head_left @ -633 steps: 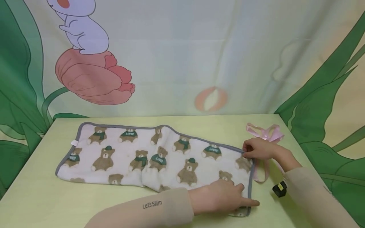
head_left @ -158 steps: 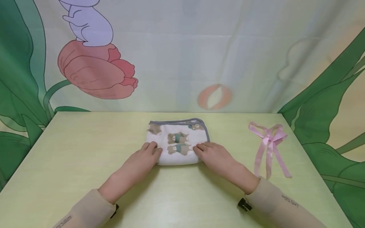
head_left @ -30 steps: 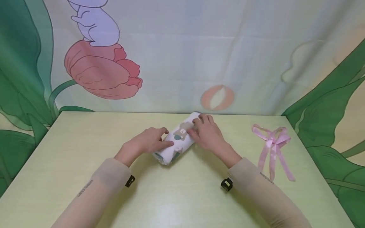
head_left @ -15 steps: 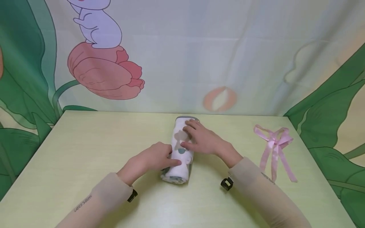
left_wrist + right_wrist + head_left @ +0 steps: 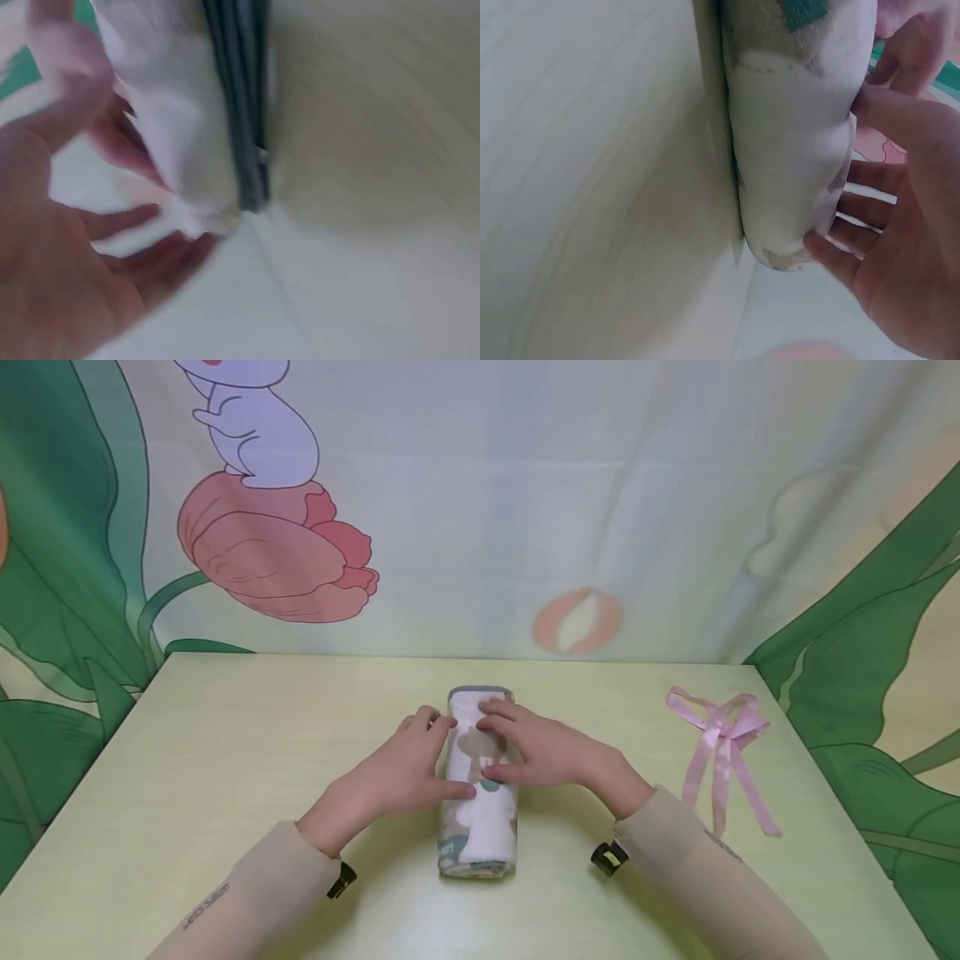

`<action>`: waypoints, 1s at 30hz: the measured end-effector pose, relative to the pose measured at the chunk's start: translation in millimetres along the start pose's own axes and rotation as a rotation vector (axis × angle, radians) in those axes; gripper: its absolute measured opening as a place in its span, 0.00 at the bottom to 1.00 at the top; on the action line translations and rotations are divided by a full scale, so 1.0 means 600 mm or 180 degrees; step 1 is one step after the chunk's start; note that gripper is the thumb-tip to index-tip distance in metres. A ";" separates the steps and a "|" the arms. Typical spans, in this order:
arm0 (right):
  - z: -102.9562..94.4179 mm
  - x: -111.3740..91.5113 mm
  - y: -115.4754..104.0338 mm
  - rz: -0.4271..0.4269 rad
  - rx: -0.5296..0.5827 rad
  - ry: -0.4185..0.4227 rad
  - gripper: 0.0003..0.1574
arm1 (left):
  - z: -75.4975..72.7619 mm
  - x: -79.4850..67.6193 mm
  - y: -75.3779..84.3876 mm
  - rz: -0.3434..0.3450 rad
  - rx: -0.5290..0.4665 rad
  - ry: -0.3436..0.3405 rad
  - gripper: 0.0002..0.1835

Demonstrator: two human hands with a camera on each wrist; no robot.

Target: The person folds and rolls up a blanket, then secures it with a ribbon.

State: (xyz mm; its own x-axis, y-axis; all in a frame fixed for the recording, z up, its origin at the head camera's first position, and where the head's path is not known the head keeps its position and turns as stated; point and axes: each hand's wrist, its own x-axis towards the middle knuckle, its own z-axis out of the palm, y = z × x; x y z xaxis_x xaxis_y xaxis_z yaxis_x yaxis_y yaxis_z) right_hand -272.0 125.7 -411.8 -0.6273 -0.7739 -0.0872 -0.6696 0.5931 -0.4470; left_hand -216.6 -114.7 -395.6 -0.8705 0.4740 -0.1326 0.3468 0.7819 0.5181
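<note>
Shifted nearer, the rolled cloth [image 5: 483,831] is touched by left hand [image 5: 408,768] and right hand [image 5: 551,750], both loosely spread.

Ribbon [image 5: 723,732]: pink, looped into a bow, right of frame; three strands trailing downward.
Table [image 5: 225,735]: pale yellow-green, across lower half; ribbon lying on it.
Curtain [image 5: 465,527]: pale, printed, filling the upper half behind the table.
Animal [image 5: 264,439]: printed, pale lilac, upper left, head cut by top edge.
Flower [image 5: 258,560]: printed, pink-red, directly below animal.
Oval [image 5: 551,620]: printed, orange-pink, pale middle, right of centre.
Leaves [image 5: 56,568]: printed, green, both side edges.
</note>
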 end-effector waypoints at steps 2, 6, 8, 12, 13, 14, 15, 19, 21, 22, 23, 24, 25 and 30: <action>0.003 -0.006 0.001 -0.0027 0.0103 0.0015 0.44 | -0.002 0.005 -0.013 0.0210 -0.0133 -0.0083 0.49; 0.006 -0.025 0.000 0.0104 0.0311 -0.0023 0.61 | 0.001 0.007 -0.030 0.0405 -0.0340 -0.0375 0.54; 0.007 -0.037 -0.004 0.0175 0.0363 -0.0130 0.71 | 0.005 0.005 -0.034 0.0414 -0.0349 -0.0440 0.56; 0.016 -0.055 -0.015 0.0260 0.0416 -0.0326 0.79 | 0.011 -0.001 -0.033 0.0419 -0.0404 -0.0518 0.58; 0.019 -0.058 -0.018 0.0272 0.0435 -0.0357 0.79 | 0.013 -0.003 -0.031 0.0430 -0.0434 -0.0533 0.58; 0.023 -0.061 -0.021 0.0280 0.0442 -0.0375 0.79 | 0.016 -0.006 -0.030 0.0434 -0.0450 -0.0546 0.58; 0.026 -0.064 -0.024 0.0286 0.0451 -0.0387 0.79 | 0.018 -0.009 -0.028 0.0437 -0.0467 -0.0550 0.58; 0.036 -0.075 -0.035 0.0269 0.0459 -0.0459 0.80 | 0.034 -0.022 -0.020 0.0511 -0.0582 -0.0528 0.57; 0.039 -0.081 -0.041 0.0262 0.0452 -0.0502 0.79 | 0.041 -0.027 -0.017 0.0563 -0.0627 -0.0521 0.57; 0.041 -0.083 -0.043 0.0253 0.0460 -0.0504 0.79 | 0.044 -0.028 -0.015 0.0595 -0.0653 -0.0516 0.57; 0.042 -0.085 -0.044 0.0257 0.0455 -0.0518 0.79 | 0.046 -0.030 -0.012 0.0612 -0.0657 -0.0519 0.57; 0.043 -0.087 -0.046 0.0255 0.0463 -0.0526 0.78 | 0.047 -0.031 -0.010 0.0617 -0.0661 -0.0518 0.57; 0.044 -0.088 -0.047 0.0253 0.0472 -0.0526 0.78 | 0.048 -0.033 -0.008 0.0622 -0.0648 -0.0513 0.57; 0.041 -0.091 -0.043 0.0178 0.0575 -0.0458 0.73 | 0.044 -0.034 -0.002 0.0528 -0.0533 -0.0529 0.57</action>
State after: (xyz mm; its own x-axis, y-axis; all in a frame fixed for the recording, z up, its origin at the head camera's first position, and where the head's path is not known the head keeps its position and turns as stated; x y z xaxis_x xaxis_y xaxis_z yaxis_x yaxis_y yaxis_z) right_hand -210.6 146.8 -417.4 -0.5896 -0.7723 -0.2364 -0.5454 0.5966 -0.5888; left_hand -190.2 -114.5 -416.1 -0.7328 0.6605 -0.1639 0.4051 0.6168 0.6749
